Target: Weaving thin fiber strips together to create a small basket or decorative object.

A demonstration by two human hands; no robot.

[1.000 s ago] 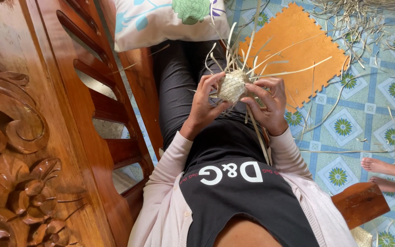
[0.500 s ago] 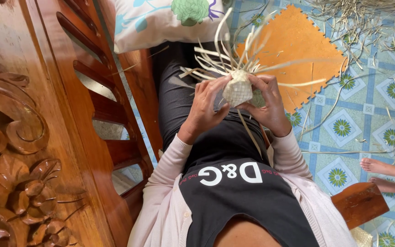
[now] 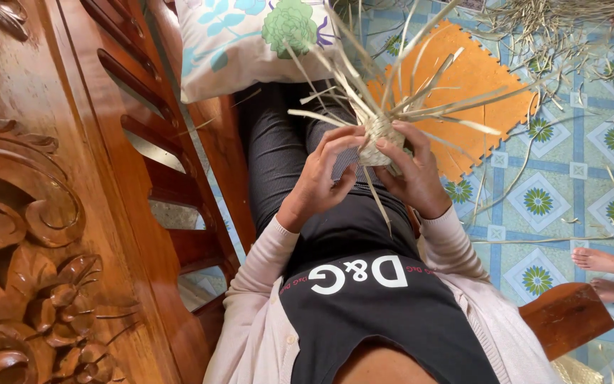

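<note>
Blocked at 9 o'clock: carved wooden bench back (image 3: pixel 72 206), slatted and running the full left edge, just beside the left hand (image 3: pixel 321 178). Cushion (image 3: pixel 250 35) closing 11 to 12 o'clock above the lap. Loose strips (image 3: pixel 421 85) fanning from the woven ball (image 3: pixel 380 142) toward 10 through 3 o'clock, crowding any approach from above. Right hand (image 3: pixel 410 174) hard against the ball at 4 o'clock. Open at 2 to 3 o'clock: orange foam mat (image 3: pixel 492 71) and tiled floor (image 3: pixel 556 199), only scattered scraps (image 3: pixel 570 28). Bare feet (image 3: pixel 609 274) of another person at 4 o'clock, well apart. Torso filling 6 o'clock.
</note>
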